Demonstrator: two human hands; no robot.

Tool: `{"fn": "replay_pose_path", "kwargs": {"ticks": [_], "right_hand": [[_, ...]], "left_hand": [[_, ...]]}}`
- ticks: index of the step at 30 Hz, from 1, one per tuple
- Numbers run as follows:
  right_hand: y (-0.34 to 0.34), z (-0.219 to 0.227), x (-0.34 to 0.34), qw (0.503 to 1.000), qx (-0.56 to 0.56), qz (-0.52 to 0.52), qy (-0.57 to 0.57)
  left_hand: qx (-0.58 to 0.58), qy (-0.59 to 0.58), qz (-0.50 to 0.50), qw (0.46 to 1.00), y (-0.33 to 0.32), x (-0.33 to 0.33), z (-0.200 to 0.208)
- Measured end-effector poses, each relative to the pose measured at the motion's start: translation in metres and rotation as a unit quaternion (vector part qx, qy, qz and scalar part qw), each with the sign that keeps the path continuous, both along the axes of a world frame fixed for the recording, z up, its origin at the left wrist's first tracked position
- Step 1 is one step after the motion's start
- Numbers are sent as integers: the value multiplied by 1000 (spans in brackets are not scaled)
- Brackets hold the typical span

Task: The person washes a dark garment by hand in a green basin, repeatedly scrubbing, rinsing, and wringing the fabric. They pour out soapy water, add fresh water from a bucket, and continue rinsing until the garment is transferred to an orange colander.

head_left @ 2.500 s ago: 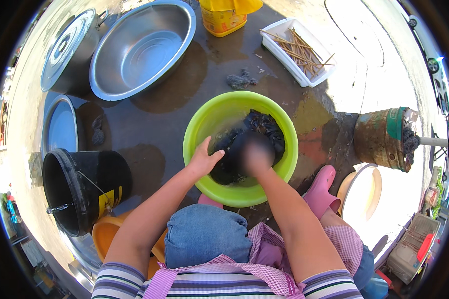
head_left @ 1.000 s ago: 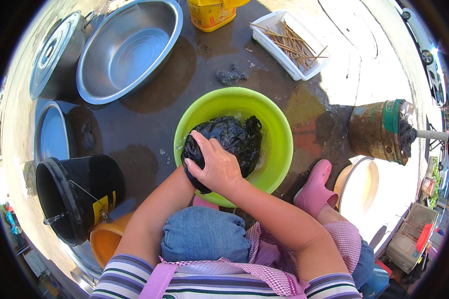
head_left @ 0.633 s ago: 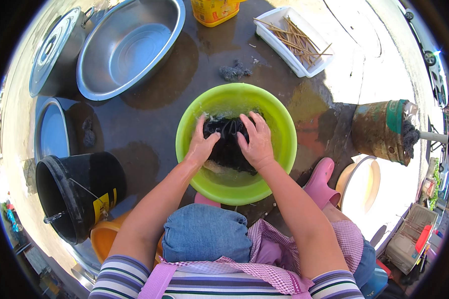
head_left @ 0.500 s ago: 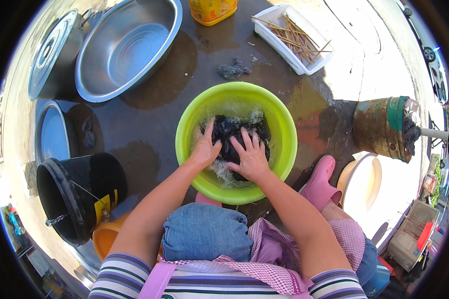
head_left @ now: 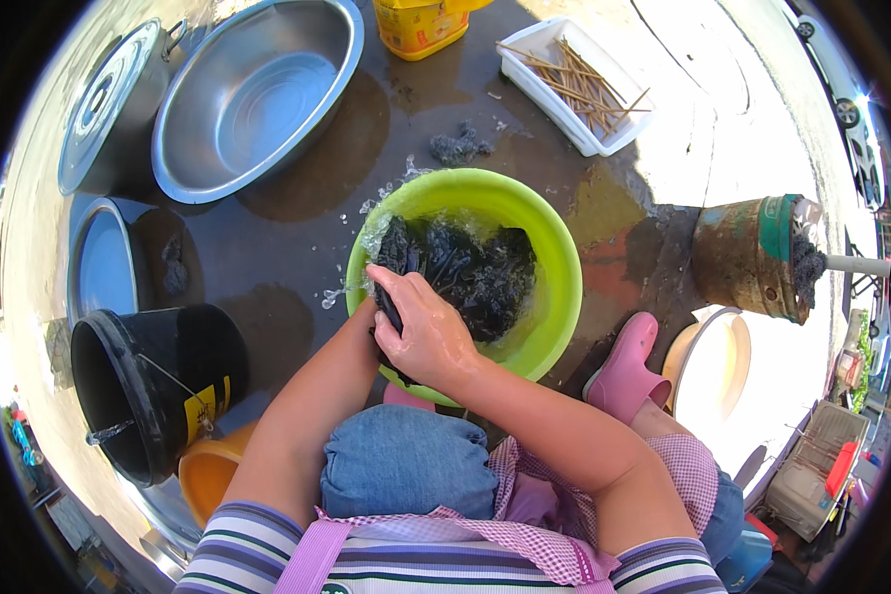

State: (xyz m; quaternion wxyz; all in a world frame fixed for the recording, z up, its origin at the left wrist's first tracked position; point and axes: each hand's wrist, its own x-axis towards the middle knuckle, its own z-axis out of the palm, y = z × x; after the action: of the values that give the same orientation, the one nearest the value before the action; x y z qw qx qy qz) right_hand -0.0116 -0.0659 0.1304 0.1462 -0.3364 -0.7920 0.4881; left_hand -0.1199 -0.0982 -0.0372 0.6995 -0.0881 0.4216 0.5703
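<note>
A lime-green basin [head_left: 562, 287] of water stands in front of my knees. Inside lies a soaked, black, cloth-like bundle [head_left: 485, 282], part of it lifted against the basin's left wall. My right hand [head_left: 424, 332] has crossed to that side, its fingers closed on the raised black part. The left forearm [head_left: 307, 406] reaches to the same spot. My left hand is hidden there behind the right hand and the black material, so its fingers do not show. Water splashes over the left rim.
Steel basins [head_left: 198, 168] and a lidded pot [head_left: 109, 104] stand at far left, a black bucket [head_left: 178, 366] nearer. Beyond are a grey fibrous clump [head_left: 459, 146], a yellow container [head_left: 421, 30] and a white tray [head_left: 544, 94] of sticks. A rusty bucket [head_left: 742, 257] stands right.
My hands were spread apart over the black bundle in the water. Both are now together at the basin's left side, with part of the bundle drawn up. Drops now fly past the left rim.
</note>
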Motion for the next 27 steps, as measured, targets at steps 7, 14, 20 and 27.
{"fn": "replay_pose_path", "kwargs": {"ticks": [7, 14, 20, 27], "right_hand": [[73, -85, 31, 927, 311, -165, -127], [45, -103, 85, 931, 258, 45, -256], [71, -122, 90, 930, 97, 17, -355], [63, -72, 45, 994, -6, -107, -25]], "left_hand": [[-103, 65, -46, 991, 26, 27, 68], [20, 589, -276, 759, -1, 13, 45], [-40, 646, -402, 648, 24, 16, 30], [-13, -26, -12, 999, 58, 12, 50]]}}
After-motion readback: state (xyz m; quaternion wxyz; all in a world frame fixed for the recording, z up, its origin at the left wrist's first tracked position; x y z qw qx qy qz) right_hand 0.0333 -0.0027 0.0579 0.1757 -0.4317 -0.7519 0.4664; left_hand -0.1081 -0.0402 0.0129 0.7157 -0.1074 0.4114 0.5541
